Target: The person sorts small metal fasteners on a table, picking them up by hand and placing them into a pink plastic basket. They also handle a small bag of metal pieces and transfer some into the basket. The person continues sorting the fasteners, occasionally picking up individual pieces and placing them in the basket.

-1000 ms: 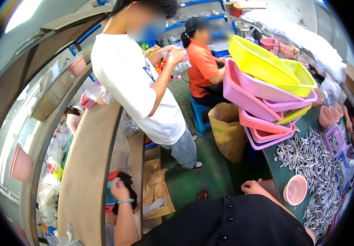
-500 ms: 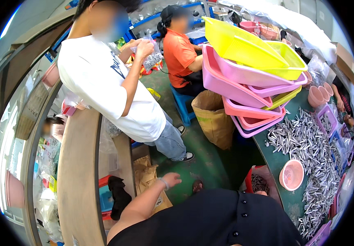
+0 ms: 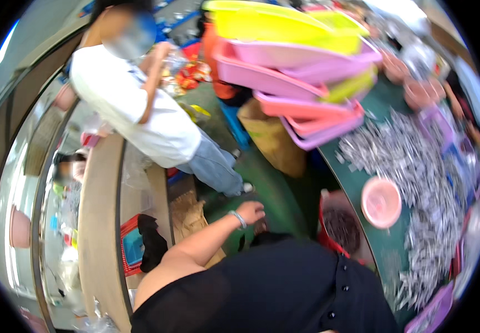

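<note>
My left hand [image 3: 250, 212] hangs in front of my body over the green floor, its fingers loosely bent and apart, with nothing visible in it. A silvery band [image 3: 239, 219] circles that wrist. My right hand is out of sight behind my dark clothing. Nearest to my right side stands a red-rimmed container [image 3: 340, 230] with dark small pieces inside. Past it, on the green table [image 3: 370, 244], sit a round pink basket [image 3: 381, 202] and a large heap of small silvery metal pieces [image 3: 434, 222], smeared by motion.
Stacked pink, purple and yellow baskets [image 3: 284, 61] lean at the table's far end. A brown sack [image 3: 273, 139] stands below them. A co-worker in a white shirt [image 3: 117, 94] stands ahead on the left. Along my left runs a wooden shelf [image 3: 104, 222]; a red crate [image 3: 131, 244] lies beside it.
The view has turned and blurred; the basket stack now appears nearer and further left. My left hand has moved forward and rightward in the picture. A bit of skin beside the red-rimmed container has gone from view.
</note>
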Tool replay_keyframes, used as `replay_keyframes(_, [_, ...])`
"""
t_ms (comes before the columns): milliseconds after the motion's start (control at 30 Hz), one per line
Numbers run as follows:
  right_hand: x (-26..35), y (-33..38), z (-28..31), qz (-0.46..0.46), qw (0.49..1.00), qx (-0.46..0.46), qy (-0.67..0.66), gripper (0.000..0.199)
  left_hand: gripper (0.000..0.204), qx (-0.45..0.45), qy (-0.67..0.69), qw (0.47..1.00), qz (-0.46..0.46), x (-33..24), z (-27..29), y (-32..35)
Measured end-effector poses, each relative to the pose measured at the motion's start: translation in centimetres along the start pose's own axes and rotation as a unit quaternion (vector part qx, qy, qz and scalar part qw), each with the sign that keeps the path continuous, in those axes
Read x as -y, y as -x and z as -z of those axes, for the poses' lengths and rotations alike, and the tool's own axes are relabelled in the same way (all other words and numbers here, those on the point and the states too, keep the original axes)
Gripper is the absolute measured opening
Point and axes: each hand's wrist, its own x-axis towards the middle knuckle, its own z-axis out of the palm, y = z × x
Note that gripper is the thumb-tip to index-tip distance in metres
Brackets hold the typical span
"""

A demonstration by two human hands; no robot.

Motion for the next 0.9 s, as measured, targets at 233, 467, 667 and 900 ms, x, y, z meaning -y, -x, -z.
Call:
replay_keyframes(233, [-3.0, 2.9, 1.7, -0.049, 0.993, -0.026, 0.104, 0.036, 0.021, -0.134, 0.102, 0.972, -0.165, -13.3, 1.7, -5.6])
replay_keyframes(467, [-11.9, 0.1, -2.1, -0.062, 0.94, -0.01, 0.337, 0.024, 0.025, -0.183, 0.094, 0.901, -0.382, -17.4, -2.0, -14.9])
replay_keyframes(667, [-16.0, -2.7, -4.8, -0.09, 0.922, 0.16, 0.341, 0.04, 0.048, -0.219, 0.06, 0.873, -0.431, -21.3, -5.2, -19.8])
replay_keyframes(900, [-22.9, -8.2, -15.9, 0.05, 0.878, 0.327, 0.347, 0.033, 0.056, -0.273, 0.029, 0.857, -0.437, -22.6, -7.4, -23.7])
